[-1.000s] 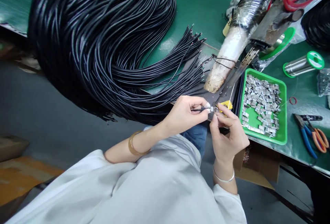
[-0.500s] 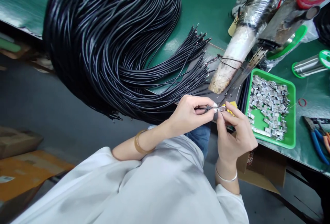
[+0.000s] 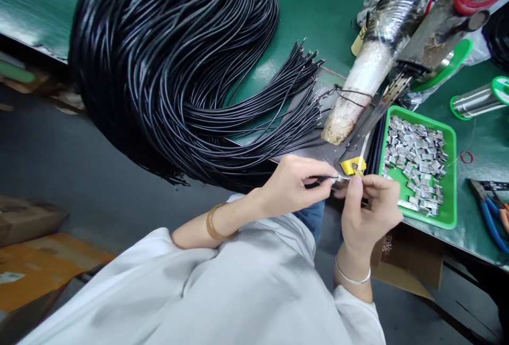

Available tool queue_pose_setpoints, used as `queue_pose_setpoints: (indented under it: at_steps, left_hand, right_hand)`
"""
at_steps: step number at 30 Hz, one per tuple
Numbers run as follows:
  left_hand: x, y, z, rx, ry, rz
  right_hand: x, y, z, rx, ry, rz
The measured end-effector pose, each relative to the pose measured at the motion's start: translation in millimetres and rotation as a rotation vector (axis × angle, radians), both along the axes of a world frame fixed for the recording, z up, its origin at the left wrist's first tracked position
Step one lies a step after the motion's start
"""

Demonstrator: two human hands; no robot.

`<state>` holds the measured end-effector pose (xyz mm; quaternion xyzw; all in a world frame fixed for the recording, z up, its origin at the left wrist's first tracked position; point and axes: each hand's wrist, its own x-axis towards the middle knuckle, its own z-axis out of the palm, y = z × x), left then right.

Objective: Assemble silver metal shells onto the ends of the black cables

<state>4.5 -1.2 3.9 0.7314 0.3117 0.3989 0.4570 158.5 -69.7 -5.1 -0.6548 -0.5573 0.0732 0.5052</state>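
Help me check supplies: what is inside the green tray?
The green tray holds a pile of small silver metal pieces, with bare bottom showing. The right hand hides the tray's near left corner; lower pieces are covered.

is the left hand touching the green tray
Apart: the head view shows the right hand between the left hand and the green tray.

One head-worn camera looked forward and steeply down over the pale grey cloth garment (image 3: pixel 258 286), close above the bare left hand (image 3: pixel 296 186) and bare right hand (image 3: pixel 369 212), right of centre; the glossy green tabletop (image 3: pixel 314 21), its edge slanting down rightward, spanned the far side.
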Motion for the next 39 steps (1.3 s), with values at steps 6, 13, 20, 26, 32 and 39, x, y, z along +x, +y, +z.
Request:
queue_pose_setpoints:
  at_steps: [6,13,20,26,32,39]
  left_hand:
    - [-4,-4,-3.2,0.036,-0.066,-0.019]
    - [-8,4,6.6,-0.607,-0.202,-0.161]
    - [-6,8,1.0,-0.62,-0.205,-0.11]
    - [-2,8,-1.3,-0.518,-0.153,-0.056]
    - [3,9,-2.0,-0.388,-0.077,0.047]
    - [4,12,5.1,-0.355,-0.055,0.082]
  right_hand:
    - [3,1,4.8,-0.101,0.174,0.078]
    - [13,-3,-2.0,0.198,-0.372,0.096]
    - [-1,-3,5.8,0.36,0.065,-0.043]
    - [-4,1,0.3,0.185,-0.236,0.043]
    - [-5,5,-3.3,0.174,-0.334,0.065]
    - [-6,12,-1.4,0.147,-0.176,0.074]
